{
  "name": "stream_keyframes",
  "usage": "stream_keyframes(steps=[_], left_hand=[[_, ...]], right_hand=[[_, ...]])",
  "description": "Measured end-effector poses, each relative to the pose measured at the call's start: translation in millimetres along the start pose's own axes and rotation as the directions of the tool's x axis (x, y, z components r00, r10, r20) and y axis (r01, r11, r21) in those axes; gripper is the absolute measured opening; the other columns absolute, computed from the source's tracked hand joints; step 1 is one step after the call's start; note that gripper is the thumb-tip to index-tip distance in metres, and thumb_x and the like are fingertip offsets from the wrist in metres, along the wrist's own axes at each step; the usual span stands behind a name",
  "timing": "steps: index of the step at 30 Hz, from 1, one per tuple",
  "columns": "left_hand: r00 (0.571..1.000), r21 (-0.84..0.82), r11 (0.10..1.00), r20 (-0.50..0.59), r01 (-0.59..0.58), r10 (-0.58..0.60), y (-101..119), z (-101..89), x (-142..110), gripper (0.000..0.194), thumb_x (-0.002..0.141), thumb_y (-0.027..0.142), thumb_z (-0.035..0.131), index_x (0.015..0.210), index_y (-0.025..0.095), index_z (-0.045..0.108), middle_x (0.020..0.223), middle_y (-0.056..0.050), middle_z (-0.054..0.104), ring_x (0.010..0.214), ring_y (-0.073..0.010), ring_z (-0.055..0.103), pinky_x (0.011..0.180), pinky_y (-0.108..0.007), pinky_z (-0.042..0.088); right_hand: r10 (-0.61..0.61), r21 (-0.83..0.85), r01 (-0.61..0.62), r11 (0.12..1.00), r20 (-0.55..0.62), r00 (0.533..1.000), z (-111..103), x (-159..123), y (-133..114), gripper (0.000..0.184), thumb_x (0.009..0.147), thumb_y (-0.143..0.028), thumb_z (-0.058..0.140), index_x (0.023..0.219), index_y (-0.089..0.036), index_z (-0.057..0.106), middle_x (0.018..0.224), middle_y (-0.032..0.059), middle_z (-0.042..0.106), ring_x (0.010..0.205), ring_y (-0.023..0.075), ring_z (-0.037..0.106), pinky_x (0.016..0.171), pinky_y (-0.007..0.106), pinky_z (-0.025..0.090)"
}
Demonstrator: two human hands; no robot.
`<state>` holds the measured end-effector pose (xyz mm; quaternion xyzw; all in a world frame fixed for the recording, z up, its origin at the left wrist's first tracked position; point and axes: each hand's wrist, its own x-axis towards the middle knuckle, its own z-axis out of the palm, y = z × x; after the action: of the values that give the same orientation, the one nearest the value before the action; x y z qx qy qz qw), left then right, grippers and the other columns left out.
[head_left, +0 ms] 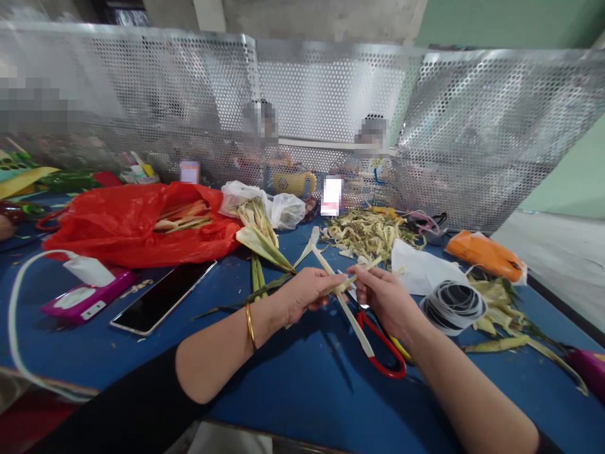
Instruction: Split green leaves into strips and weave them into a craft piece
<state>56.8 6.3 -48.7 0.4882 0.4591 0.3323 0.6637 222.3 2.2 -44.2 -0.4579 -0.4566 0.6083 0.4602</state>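
My left hand (307,291) pinches several pale corn husk strips (350,323) where they cross, above the blue table. One strip end points up and away, another slants down toward me. My right hand (382,295) has its fingertips closed on a thin strip at the same crossing. The hands are almost touching, and the fingers hide how the strips are joined. Below my right hand lie red-handled scissors (401,369), their blades partly covered. Beyond the hands sits a pile of shredded husk (366,234). Whole husks (265,243) lie to the left of it.
A red plastic bag (113,221) of husks, a phone (165,299) and a purple power strip (89,299) occupy the left. On the right are a wire coil (452,307), white paper (428,268) and an orange packet (486,255). A perforated metal screen (326,94) borders the back.
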Motion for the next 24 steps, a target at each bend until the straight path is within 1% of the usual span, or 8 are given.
stream_keyframes(steps=[5, 13, 16, 18, 20, 21, 22, 24], left_hand=[[1.0, 0.044, 0.999, 0.013, -0.016, 0.015, -6.8, 5.9, -1.2, 0.036, 0.06, 0.045, 0.077, 0.071, 0.013, 0.065, 0.048, 0.006, 0.047, 0.039, -0.0025, 0.023, 0.041, -0.022, 0.01], [0.998, 0.166, 0.986, 0.06, -0.033, 0.023, -4.4, 0.8, 0.1, 0.027, 0.065, 0.036, 0.072, 0.057, 0.012, 0.064, 0.049, 0.001, 0.054, 0.04, -0.0041, 0.028, 0.043, -0.025, 0.013], [0.998, 0.184, 0.983, 0.059, -0.021, 0.01, -4.5, -1.2, -0.9, 0.026, 0.065, 0.037, 0.071, 0.061, 0.012, 0.066, 0.05, 0.0, 0.055, 0.04, -0.0047, 0.028, 0.043, -0.025, 0.013], [0.999, 0.205, 0.979, 0.048, -0.016, 0.006, -4.4, -0.9, -2.5, 0.028, 0.066, 0.039, 0.071, 0.067, 0.012, 0.069, 0.053, -0.001, 0.058, 0.041, -0.0048, 0.029, 0.044, -0.024, 0.014], [0.998, 0.248, 0.968, 0.059, -0.042, 0.028, -4.6, 0.9, -4.4, 0.032, 0.068, 0.043, 0.069, 0.073, 0.012, 0.072, 0.055, -0.001, 0.059, 0.043, -0.0054, 0.032, 0.045, -0.023, 0.018], [0.996, 0.269, 0.961, 0.074, -0.062, 0.044, -5.1, 2.1, -5.3, 0.034, 0.071, 0.045, 0.066, 0.074, 0.012, 0.072, 0.054, -0.001, 0.059, 0.044, -0.0059, 0.034, 0.046, -0.023, 0.02], [0.994, 0.286, 0.955, 0.093, -0.079, 0.055, -5.7, 3.5, -5.9, 0.037, 0.073, 0.047, 0.064, 0.075, 0.012, 0.072, 0.054, -0.001, 0.059, 0.045, -0.0064, 0.035, 0.047, -0.022, 0.022], [0.989, 0.303, 0.948, 0.134, -0.094, 0.055, -7.5, 6.2, -6.8, 0.04, 0.076, 0.05, 0.06, 0.075, 0.012, 0.072, 0.053, -0.001, 0.06, 0.045, -0.0069, 0.036, 0.047, -0.023, 0.023]], right_hand=[[-0.013, 0.067, 0.019, 0.998, -0.076, 0.997, 2.5, 1.6, 8.1, 0.04, 0.056, -0.048, 0.082, 0.065, -0.013, 0.064, 0.048, -0.0044, 0.052, 0.041, 0.0058, 0.044, 0.043, 0.02, 0.035], [-0.086, 0.086, 0.103, 0.991, -0.187, 0.979, 5.5, 1.4, 10.4, 0.04, 0.052, -0.048, 0.082, 0.062, -0.014, 0.063, 0.047, -0.0036, 0.053, 0.041, 0.0071, 0.045, 0.043, 0.022, 0.035], [-0.069, -0.003, 0.07, 0.998, -0.175, 0.982, -1.6, 6.0, 8.8, 0.042, 0.056, -0.053, 0.078, 0.066, -0.014, 0.063, 0.05, -0.0025, 0.053, 0.044, 0.0093, 0.047, 0.045, 0.024, 0.036], [-0.182, -0.182, 0.135, 0.974, -0.273, 0.944, -9.5, 9.4, 3.8, 0.042, 0.063, -0.054, 0.072, 0.075, -0.015, 0.064, 0.059, 0.0007, 0.058, 0.052, 0.0137, 0.053, 0.051, 0.027, 0.041], [-0.478, -0.482, 0.279, 0.83, -0.359, 0.801, -16.2, 10.1, -3.5, 0.039, 0.07, -0.051, 0.067, 0.088, -0.016, 0.065, 0.077, 0.0059, 0.064, 0.072, 0.0199, 0.06, 0.065, 0.033, 0.046], [-0.621, -0.634, 0.333, 0.698, -0.303, 0.723, -17.9, 9.1, -7.0, 0.037, 0.073, -0.048, 0.065, 0.095, -0.018, 0.066, 0.088, 0.0082, 0.066, 0.083, 0.0227, 0.06, 0.073, 0.036, 0.046], [-0.701, -0.736, 0.372, 0.566, -0.192, 0.687, -18.3, 7.2, -9.6, 0.032, 0.078, -0.045, 0.062, 0.097, -0.019, 0.067, 0.095, 0.0093, 0.066, 0.092, 0.0244, 0.059, 0.08, 0.037, 0.045], [-0.654, -0.791, 0.435, 0.429, 0.06, 0.754, -15.1, 2.6, -10.9, 0.024, 0.084, -0.041, 0.055, 0.088, -0.021, 0.07, 0.093, 0.0078, 0.067, 0.091, 0.0233, 0.06, 0.082, 0.036, 0.043]])
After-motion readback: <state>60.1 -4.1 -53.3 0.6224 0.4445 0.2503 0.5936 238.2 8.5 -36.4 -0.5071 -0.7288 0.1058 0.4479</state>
